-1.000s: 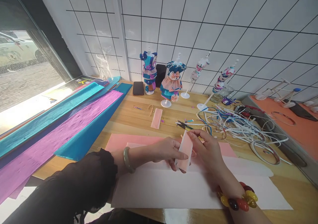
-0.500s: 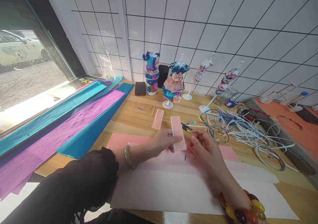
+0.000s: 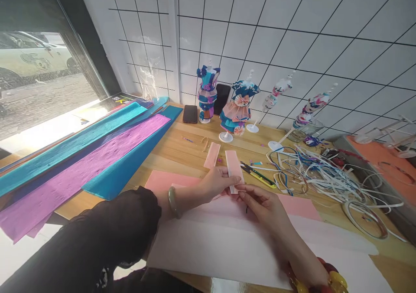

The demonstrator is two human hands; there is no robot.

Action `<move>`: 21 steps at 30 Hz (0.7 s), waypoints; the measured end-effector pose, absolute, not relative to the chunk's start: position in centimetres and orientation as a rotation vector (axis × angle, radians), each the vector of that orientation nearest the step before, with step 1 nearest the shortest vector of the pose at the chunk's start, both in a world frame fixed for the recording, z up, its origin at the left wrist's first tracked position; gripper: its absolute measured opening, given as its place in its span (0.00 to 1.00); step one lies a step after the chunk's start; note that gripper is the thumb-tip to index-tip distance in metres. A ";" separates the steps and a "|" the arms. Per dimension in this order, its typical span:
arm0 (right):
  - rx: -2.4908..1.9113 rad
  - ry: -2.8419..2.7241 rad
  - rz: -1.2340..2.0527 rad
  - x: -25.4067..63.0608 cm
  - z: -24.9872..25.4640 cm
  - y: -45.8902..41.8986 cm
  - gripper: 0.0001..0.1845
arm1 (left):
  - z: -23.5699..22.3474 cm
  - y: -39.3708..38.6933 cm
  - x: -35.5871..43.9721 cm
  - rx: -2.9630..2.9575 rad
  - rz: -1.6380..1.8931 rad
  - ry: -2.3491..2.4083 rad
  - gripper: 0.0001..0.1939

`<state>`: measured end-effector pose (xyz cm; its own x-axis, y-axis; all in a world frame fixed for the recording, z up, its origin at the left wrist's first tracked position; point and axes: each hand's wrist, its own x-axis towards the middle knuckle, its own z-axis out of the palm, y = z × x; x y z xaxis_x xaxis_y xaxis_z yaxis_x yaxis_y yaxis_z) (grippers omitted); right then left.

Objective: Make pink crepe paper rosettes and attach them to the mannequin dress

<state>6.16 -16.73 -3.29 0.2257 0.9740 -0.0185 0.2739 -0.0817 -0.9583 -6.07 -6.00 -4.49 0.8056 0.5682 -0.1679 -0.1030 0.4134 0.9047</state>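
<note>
A folded pale pink paper strip [image 3: 233,165] stands tilted above the sheets, gripped near its lower end between the thumb and fingers of my left hand [image 3: 212,185]. My right hand [image 3: 266,208] pinches the strip's lower right edge with thumb and forefinger. Some fingertips of both hands are hidden behind the paper. Beyond my left hand, a second pink strip [image 3: 212,155] lies flat on the wooden table. A yellow and black utility knife [image 3: 260,176] rests just past my right hand. Under my forearms spreads a large pale sheet [image 3: 208,245], with a pink sheet [image 3: 172,181] partly beneath it.
Crepe paper in purple [image 3: 107,163], teal and blue covers the left side. Several small dress forms [image 3: 237,111] and a phone [image 3: 190,114] stand or lie along the tiled wall. Tangled paper cords [image 3: 312,171] fill the right, beside an orange-topped box [image 3: 383,154].
My right hand has moved left to the strip and now pinches its lower edge. The view has shifted slightly, showing more of the utility knife.
</note>
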 end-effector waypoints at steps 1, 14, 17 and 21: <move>-1.552 -1.206 0.924 6.2 -3.4 -16.7 0.17 | -4.6 -6.0 -6.1 1.029 0.437 0.453 0.16; -1.566 -1.262 0.893 6.5 -2.9 -16.8 0.16 | -5.2 -6.0 -5.9 0.809 0.422 0.348 0.17; -1.595 -1.241 0.835 6.6 -3.0 -16.8 0.13 | -5.1 -6.0 -6.0 0.841 0.413 0.358 0.18; -1.611 -1.255 0.807 6.8 -3.2 -17.0 0.10 | -5.2 -5.9 -6.1 0.887 0.391 0.363 0.20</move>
<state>6.76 -16.96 -3.23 0.2681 0.9627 0.0359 0.3668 -0.0675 -0.9279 -6.12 -5.95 -5.20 0.8699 0.4720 -0.1435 -0.1774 0.5706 0.8018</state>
